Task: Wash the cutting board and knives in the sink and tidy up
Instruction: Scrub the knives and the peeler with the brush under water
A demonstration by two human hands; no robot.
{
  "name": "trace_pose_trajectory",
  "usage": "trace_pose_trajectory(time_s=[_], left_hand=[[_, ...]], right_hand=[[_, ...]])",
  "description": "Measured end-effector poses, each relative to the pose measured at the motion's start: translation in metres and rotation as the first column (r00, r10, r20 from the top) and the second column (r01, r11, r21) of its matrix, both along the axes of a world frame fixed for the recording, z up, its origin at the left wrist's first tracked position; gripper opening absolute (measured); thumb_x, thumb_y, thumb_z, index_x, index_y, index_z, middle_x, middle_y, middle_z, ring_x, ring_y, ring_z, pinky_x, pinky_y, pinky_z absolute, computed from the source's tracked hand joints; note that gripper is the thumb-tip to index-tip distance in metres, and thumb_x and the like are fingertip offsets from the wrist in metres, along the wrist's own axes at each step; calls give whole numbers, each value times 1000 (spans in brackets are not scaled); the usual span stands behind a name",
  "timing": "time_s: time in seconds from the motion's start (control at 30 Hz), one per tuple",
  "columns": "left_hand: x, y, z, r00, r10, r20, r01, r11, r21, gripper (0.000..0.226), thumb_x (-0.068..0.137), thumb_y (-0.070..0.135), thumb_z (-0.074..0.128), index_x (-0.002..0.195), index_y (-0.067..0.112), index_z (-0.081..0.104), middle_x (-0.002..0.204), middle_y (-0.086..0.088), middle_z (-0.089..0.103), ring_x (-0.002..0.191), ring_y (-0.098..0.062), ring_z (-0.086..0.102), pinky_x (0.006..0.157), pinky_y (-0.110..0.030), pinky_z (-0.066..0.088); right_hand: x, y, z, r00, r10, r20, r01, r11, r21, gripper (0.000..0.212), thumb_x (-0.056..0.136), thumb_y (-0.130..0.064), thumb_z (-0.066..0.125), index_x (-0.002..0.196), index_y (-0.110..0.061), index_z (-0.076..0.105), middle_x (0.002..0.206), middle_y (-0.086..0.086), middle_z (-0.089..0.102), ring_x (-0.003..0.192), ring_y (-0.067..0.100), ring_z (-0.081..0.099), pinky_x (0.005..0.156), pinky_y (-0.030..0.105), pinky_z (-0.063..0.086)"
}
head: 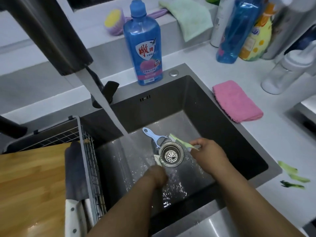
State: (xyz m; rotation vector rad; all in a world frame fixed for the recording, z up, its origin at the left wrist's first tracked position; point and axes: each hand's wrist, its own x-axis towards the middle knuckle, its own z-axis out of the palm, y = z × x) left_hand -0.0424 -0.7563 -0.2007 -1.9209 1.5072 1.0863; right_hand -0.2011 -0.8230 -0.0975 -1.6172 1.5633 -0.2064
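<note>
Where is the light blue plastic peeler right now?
In the head view, the light blue plastic peeler lies on the sink floor, just up-left of the round metal drain strainer, beside the running water.

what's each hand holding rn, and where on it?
Right hand pinches a green peel strip at its right end, by the drain strainer. Left hand touches a pale scrap; grip unclear.

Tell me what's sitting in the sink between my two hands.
In the head view, the metal drain strainer lies between the left hand and the right hand, which pinches a green peel strip.
</note>
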Motion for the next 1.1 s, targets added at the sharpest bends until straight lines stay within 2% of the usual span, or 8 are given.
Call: trace_pose_trajectory(time_s=[0.1, 0.23, 0.47, 0.67, 0.8, 0.9, 1.0, 1.1], left_hand=[[4, 6, -2, 996, -84, 14, 84, 996, -14, 34, 95, 20, 51, 125, 6, 59, 129, -13, 58, 119, -31, 54, 96, -38, 47], [3, 11, -8, 993, 111, -40, -113, 993, -26, 43, 98, 24, 45, 139, 10, 45, 144, -14, 43, 129, -35, 44, 101, -42, 39], [17, 22, -10, 908, 404, -110, -418, 890, -182, 28, 90, 24, 53, 110, 8, 66, 114, -10, 65, 103, -25, 62, 79, -24, 45], [35, 29, 5, 607, 697, -382, -792, 566, -227, 20, 71, -5, 58, 65, 13, 66, 80, -11, 71, 84, -27, 69, 75, -31, 57], [35, 35, 30, 445, 726, -524, -892, 415, -182, 23, 78, -3, 51, 85, 19, 48, 88, -10, 58, 92, -34, 62, 78, -42, 56], [34, 42, 45, 296, 770, -566, -945, 323, -55, 36, 79, -7, 52, 106, 12, 39, 93, -11, 48, 78, -33, 60, 65, -44, 59], [35, 52, 59, 317, 762, -564, -931, 363, -32, 26, 77, -9, 49, 98, 6, 46, 81, -11, 50, 62, -27, 56, 58, -40, 56], [34, 64, 72, 410, 716, -565, -893, 442, -88, 14, 76, -5, 47, 81, 9, 45, 64, -11, 44, 47, -20, 42, 45, -25, 37]], right_hand=[[0, 2, 2, 1000, 2, 2, -2, 1000, -8, 15, 86, -27, 66, 101, -25, 68, 72, -8, 59, 67, 14, 58, 49, 16, 35], [1, 6, 4, 1000, 12, 22, -12, 1000, -11, 18, 86, -26, 66, 104, -23, 68, 82, -1, 64, 69, 16, 60, 54, 20, 38], [-2, 10, -4, 999, 3, 41, -3, 1000, 2, 13, 86, -27, 65, 99, -26, 67, 73, -6, 60, 72, 19, 62, 58, 23, 40], [7, 14, -4, 997, 2, 71, -1, 1000, -17, 10, 85, -26, 66, 95, -26, 66, 67, -5, 61, 62, 19, 61, 57, 26, 45], [12, 20, 0, 998, 30, 53, -29, 999, -18, 7, 86, -27, 65, 91, -30, 63, 66, -3, 62, 61, 22, 62, 57, 29, 47], [15, 25, 4, 998, 58, 30, -57, 997, -43, 13, 86, -26, 66, 98, -27, 66, 69, -6, 59, 68, 22, 61, 60, 26, 43], [17, 33, 10, 997, 74, 18, -73, 996, -54, 17, 85, -25, 67, 102, -24, 67, 74, -3, 59, 74, 22, 61, 64, 24, 40], [15, 42, 12, 996, 86, 12, -85, 995, -54, 18, 85, -27, 67, 103, -25, 67, 71, -4, 58, 74, 23, 61, 64, 24, 40]])
